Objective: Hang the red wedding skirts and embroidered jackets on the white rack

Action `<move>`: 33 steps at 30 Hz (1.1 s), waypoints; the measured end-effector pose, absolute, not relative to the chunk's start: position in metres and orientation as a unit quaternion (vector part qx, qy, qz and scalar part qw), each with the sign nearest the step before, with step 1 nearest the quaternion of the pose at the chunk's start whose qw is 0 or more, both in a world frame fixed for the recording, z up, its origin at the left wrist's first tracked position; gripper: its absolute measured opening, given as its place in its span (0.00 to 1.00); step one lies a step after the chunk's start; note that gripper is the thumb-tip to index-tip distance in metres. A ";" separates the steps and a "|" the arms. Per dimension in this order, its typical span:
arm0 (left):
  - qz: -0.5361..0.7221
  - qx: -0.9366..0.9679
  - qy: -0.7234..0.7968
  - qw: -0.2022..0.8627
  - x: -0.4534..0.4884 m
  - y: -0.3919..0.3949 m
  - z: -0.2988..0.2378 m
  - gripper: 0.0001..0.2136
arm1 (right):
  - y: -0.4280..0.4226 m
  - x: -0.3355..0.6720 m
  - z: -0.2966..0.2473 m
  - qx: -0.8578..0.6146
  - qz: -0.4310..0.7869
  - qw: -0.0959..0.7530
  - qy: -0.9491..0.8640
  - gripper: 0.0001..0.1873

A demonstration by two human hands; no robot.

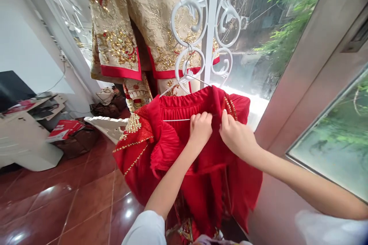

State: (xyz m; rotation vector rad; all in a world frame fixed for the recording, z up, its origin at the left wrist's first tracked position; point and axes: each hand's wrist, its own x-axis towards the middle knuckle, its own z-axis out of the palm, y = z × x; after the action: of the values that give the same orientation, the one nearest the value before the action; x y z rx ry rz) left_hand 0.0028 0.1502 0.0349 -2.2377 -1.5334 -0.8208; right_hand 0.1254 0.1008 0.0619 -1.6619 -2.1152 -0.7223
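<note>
A red garment [201, 160] with gold beaded trim and a gathered waistband hangs on a thin wire hanger [186, 77]. The hanger's hook is up at a white scrolled metal stand [211, 26]. My left hand [201, 128] is closed on the garment's front edge, right of its middle, near the hanger's lower bar. Just to the right, my right hand [236, 132] grips the cloth near the beaded right side, thumb pointing up. A small gap of red fabric separates the two hands. The fingertips of both are partly hidden in the cloth.
Behind the stand hang cream and gold embroidered garments [161, 19] with red hems. A glass door frame [313, 61] stands close on the right. At left are a white desk [25, 134], a red box [64, 129] and a brown bag [79, 141] on the tiled floor [89, 195].
</note>
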 end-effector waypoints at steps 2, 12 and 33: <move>-0.332 -0.777 -0.505 0.173 -0.008 0.132 0.031 0.14 | 0.102 0.127 0.035 -0.567 -0.249 0.240 -0.748 0.26; -0.586 -0.416 -0.694 0.052 -0.134 0.042 -0.074 0.22 | 0.059 0.125 -0.073 -0.569 -0.013 0.604 -0.558 0.37; -0.595 -0.429 -0.676 -0.068 -0.135 0.004 -0.095 0.21 | 0.021 0.098 -0.108 -0.410 0.087 0.527 -0.740 0.21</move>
State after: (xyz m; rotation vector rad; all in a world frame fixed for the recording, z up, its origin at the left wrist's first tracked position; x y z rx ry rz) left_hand -0.1348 0.0042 -0.0955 -1.4102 -2.2198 -1.9562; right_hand 0.0981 0.0211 -0.1077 -0.9805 -1.7681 0.2069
